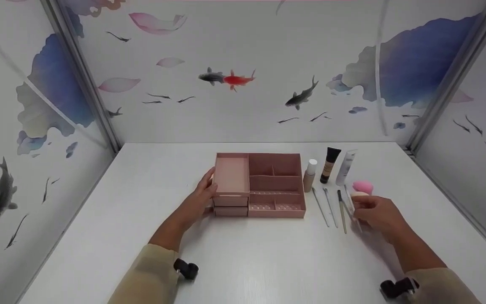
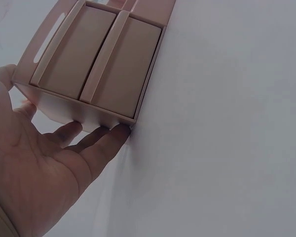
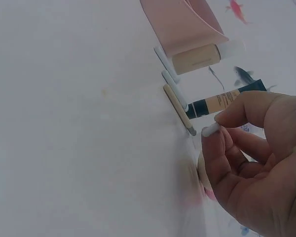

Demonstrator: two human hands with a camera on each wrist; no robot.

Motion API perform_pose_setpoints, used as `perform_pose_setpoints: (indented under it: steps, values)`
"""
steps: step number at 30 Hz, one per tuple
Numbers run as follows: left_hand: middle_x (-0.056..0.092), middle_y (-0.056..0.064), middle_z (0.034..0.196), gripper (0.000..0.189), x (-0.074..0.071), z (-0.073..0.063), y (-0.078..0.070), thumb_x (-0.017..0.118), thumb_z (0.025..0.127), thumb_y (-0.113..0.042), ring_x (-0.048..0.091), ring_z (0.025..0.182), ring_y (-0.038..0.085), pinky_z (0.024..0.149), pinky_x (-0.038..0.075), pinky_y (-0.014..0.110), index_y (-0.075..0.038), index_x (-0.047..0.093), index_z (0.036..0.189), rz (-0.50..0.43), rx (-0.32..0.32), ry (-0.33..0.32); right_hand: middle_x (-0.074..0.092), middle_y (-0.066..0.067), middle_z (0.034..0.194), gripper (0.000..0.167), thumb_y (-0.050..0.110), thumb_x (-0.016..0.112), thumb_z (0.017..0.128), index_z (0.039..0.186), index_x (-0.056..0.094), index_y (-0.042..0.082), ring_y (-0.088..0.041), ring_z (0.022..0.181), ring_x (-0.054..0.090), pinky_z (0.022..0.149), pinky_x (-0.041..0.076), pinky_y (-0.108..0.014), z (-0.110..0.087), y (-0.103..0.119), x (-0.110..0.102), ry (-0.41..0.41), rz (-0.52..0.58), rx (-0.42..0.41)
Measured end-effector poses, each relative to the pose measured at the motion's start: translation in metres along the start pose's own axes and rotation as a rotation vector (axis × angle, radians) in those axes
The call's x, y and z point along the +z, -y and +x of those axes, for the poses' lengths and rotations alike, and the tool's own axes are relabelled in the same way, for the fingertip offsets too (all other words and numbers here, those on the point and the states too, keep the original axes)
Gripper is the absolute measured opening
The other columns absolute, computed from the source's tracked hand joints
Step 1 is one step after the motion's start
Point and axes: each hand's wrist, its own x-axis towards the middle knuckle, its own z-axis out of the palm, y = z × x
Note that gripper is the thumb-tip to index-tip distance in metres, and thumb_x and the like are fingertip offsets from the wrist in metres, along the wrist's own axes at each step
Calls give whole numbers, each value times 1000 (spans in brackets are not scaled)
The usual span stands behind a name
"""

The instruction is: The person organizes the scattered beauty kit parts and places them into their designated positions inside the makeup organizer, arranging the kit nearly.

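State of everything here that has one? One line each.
Pink organizer, compartments uncovered
Its two drawers, shut
Beige bottle, upright, white cap on
Black-ended tube, upright
White tube, upright
Three thin brushes, lying on the table
White stick, pinched in the right hand
Left hand, fingers against the organizer's left side

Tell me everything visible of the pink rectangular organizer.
The dusty-pink, plastic-looking rectangular organizer stands on the white tabletop. Its left section has a flat top above two stacked, closed drawers with lipped front edges; the right has open, divided compartments, the front ones dotted with what look like holes. The person's bare left hand touches its left side.
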Motion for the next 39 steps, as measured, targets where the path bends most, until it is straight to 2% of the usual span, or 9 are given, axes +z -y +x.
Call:
perform_pose_setpoints:
  steps: [9, 17, 26, 33, 39]
  values:
    - [11, -5, 182, 58, -2, 0, 3, 44, 107, -69, 23, 167, 35, 127, 30, 70, -72, 16, 158, -13, 19, 17, 57, -20, 145, 64, 19, 68, 101, 160, 48, 6, -26, 112, 62, 86, 62, -23, -6, 13, 5, 26, 86, 7]
    - [11, -5, 181, 59, -2, 2, 2, 44, 106, -70, 25, 167, 33, 127, 31, 68, -71, 15, 158, -4, 27, 15, 62, -13, 131, 66, 15, 72, 99, 161, 47, 8, -21, 107, 65, 88, 63, -26, -17, 34, 15, 63, 188, -11]
    - [12, -5, 181, 58, -1, 1, 3, 43, 108, -69, 27, 166, 33, 127, 32, 68, -70, 15, 159, -2, 26, 6, 67, -6, 117, 73, 16, 82, 95, 160, 50, 12, -24, 106, 73, 88, 65, -31, -33, 59, 42, 135, 266, -62]
    - [12, -5, 181, 57, -2, 0, 2, 44, 108, -68, 23, 167, 33, 127, 32, 68, -71, 17, 158, -19, 22, 5, 66, -7, 116, 68, 11, 77, 97, 159, 49, 9, -26, 104, 74, 91, 65, -37, -42, 74, 62, 193, 322, -135]
    - [11, -3, 182, 57, -1, -1, 3, 43, 108, -68, 23, 167, 37, 128, 30, 69, -71, 16, 158, -15, 15, 14, 65, -9, 119, 68, 8, 76, 98, 160, 47, 9, -25, 103, 74, 85, 65, -33, -44, 85, 72, 239, 365, -205]
